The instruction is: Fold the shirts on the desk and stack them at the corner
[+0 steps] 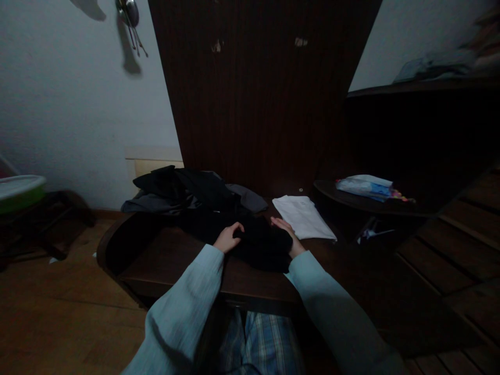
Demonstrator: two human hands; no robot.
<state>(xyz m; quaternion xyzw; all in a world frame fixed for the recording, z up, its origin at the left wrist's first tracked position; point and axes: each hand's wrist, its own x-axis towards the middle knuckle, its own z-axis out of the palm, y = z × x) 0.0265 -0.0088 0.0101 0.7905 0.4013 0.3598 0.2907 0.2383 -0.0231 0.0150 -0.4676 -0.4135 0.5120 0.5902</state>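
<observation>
A dark black garment (pixel 263 245), loosely bunched, lies on the brown wooden desk (pixel 156 260) in front of me. At its left edge my left hand (pixel 228 238) has its fingers curled with the black cloth between thumb and forefinger. My right hand (pixel 288 233) rests along the garment's right side, fingers stretched out; its thumb is hidden. Beyond my right hand lies a folded white cloth (pixel 304 216). Behind the garment is a heap of black and grey clothes (pixel 187 190). The garment's exact kind is too dark to make out.
A tall dark wooden panel (pixel 265 104) rises behind the desk. To the right, a low shelf (pixel 328 195) carries a blue-and-white plastic packet (pixel 365 186). A green tub with a pale lid (pixel 21 192) stands at the far left on a dark stool (pixel 47 224).
</observation>
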